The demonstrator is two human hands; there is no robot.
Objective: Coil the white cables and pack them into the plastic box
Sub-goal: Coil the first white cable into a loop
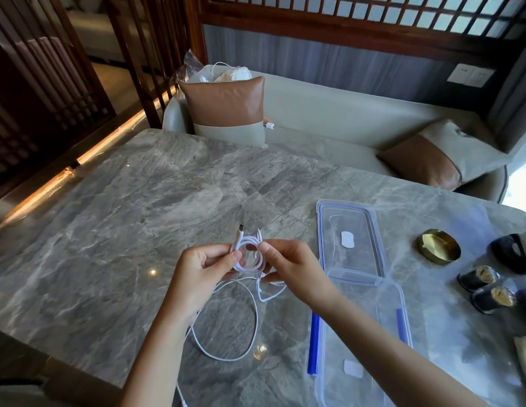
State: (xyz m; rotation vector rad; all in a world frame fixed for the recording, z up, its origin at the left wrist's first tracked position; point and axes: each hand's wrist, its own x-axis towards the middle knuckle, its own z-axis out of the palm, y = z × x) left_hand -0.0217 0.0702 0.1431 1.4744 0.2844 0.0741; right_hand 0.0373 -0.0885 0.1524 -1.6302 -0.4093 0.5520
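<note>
A white cable [250, 261] is partly wound into a small coil held above the marble table [138, 207]. My left hand [207, 270] pinches the coil's left side and my right hand [288, 267] pinches its right side. The cable's plug end sticks up above the coil. Its loose tail loops over the table below my hands and runs off the near edge. The clear plastic box [361, 342] with blue clips stands empty at the right, under my right forearm. Its clear lid [351, 239] lies flat just beyond it.
A brass ashtray [439, 246] and several small dark cups [487, 289] stand at the table's right edge. Behind the table runs a bench with two brown cushions [226, 108]. A plastic bag with more white cables [226, 73] rests behind the left cushion.
</note>
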